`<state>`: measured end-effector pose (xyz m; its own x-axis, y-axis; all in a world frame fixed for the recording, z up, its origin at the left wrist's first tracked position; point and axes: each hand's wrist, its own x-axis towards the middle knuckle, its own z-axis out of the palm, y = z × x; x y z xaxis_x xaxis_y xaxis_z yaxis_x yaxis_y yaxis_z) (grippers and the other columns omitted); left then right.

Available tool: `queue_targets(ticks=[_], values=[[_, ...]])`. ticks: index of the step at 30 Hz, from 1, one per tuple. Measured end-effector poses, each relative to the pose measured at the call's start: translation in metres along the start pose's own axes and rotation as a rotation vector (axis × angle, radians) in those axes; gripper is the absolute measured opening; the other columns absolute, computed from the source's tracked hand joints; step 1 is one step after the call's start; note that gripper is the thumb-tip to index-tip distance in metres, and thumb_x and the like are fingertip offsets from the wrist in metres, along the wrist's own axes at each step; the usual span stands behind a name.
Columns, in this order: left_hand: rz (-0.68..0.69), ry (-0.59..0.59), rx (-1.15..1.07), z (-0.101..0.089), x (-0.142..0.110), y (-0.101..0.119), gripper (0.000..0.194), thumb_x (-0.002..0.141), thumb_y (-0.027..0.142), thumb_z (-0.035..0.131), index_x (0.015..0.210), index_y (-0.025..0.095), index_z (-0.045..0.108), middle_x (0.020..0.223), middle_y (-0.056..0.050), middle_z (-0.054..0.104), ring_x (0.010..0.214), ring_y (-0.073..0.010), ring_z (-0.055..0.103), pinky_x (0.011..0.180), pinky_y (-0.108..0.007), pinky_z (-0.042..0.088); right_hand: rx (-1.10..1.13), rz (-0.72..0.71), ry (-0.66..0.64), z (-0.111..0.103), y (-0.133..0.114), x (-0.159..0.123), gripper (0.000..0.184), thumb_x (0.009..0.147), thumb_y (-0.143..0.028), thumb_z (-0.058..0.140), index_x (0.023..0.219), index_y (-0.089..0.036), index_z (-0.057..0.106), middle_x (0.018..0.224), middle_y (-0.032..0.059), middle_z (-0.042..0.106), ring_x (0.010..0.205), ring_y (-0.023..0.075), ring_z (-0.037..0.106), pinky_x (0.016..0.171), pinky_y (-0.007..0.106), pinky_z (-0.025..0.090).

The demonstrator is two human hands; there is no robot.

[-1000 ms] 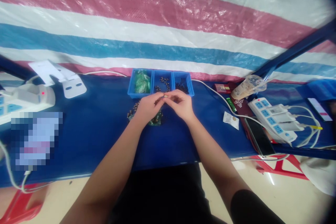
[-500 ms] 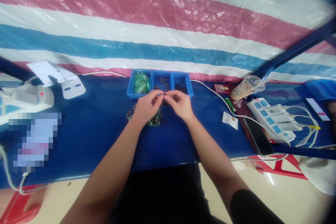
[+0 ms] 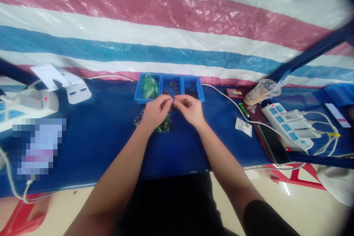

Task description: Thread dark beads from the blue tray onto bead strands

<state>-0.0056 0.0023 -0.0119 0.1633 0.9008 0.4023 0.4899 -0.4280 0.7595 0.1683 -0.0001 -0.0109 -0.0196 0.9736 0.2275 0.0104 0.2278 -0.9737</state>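
Note:
My left hand (image 3: 158,110) and my right hand (image 3: 190,110) meet at the fingertips, both closed in a pinch. Between them is a small dark part (image 3: 174,99), too tiny to name. Just beyond stands a blue three-compartment bin (image 3: 142,101). Its left compartment holds a green plastic bag (image 3: 149,87), the middle one small brass-and-black parts (image 3: 173,86), and the right one dark small parts (image 3: 190,91). Below my hands a green plastic bag (image 3: 163,127) lies on the table among more small parts (image 3: 137,120), partly hidden by my left hand.
On the blue table (image 3: 96,136), a white stand (image 3: 79,93), a power strip (image 3: 30,105) and a blurred-out phone (image 3: 44,145) lie left. To the right are a drink cup (image 3: 257,94), a white packet (image 3: 243,127), a black phone (image 3: 273,143) and another power strip (image 3: 287,127) with cables.
The whole view has shifted very slightly to the right. Both hands keep the same pinch, fingertips together, with barely any finger movement.

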Motion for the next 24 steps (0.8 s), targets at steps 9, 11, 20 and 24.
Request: queue_targets(ticks=[9, 11, 20, 24], values=[[0.011, -0.006, 0.004, 0.0003, 0.0011, -0.0004, 0.026, 0.1, 0.039, 0.053, 0.108, 0.02, 0.071, 0.088, -0.002, 0.074, 0.072, -0.0125, 0.068, 0.069, -0.024, 0.053, 0.039, 0.003, -0.035, -0.0002, -0.0006, -0.0012, 0.03, 0.082, -0.043, 0.078, 0.103, -0.021, 0.075, 0.091, 0.0053, 0.076, 0.078, 0.0169, 0.071, 0.077, 0.035, 0.061], [0.005, -0.009, 0.006, 0.0005, 0.001, -0.0008, 0.026, 0.1, 0.039, 0.053, 0.107, 0.02, 0.071, 0.087, -0.002, 0.074, 0.073, -0.013, 0.068, 0.069, -0.024, 0.053, 0.024, 0.005, -0.035, 0.0001, -0.0004, -0.0015, 0.032, 0.081, -0.043, 0.078, 0.105, -0.021, 0.075, 0.091, 0.0052, 0.076, 0.078, 0.0168, 0.071, 0.077, 0.035, 0.061], [0.008, 0.005, 0.013, 0.0007, 0.0004, 0.0004, 0.027, 0.098, 0.04, 0.059, 0.111, 0.021, 0.072, 0.085, -0.002, 0.075, 0.065, -0.011, 0.066, 0.065, -0.023, 0.051, 0.019, 0.05, -0.038, 0.0001, 0.0003, 0.0008, 0.035, 0.084, -0.048, 0.074, 0.106, -0.022, 0.075, 0.091, 0.0052, 0.077, 0.077, 0.0173, 0.072, 0.073, 0.034, 0.061], [0.034, 0.032, 0.026, 0.0004, 0.0007, 0.0012, 0.025, 0.097, 0.038, 0.06, 0.11, 0.02, 0.073, 0.083, -0.001, 0.074, 0.063, -0.01, 0.064, 0.063, -0.022, 0.049, 0.051, 0.072, -0.05, 0.0012, 0.0009, 0.001, 0.037, 0.083, -0.052, 0.074, 0.104, -0.021, 0.076, 0.086, 0.005, 0.076, 0.076, 0.018, 0.072, 0.071, 0.034, 0.061]])
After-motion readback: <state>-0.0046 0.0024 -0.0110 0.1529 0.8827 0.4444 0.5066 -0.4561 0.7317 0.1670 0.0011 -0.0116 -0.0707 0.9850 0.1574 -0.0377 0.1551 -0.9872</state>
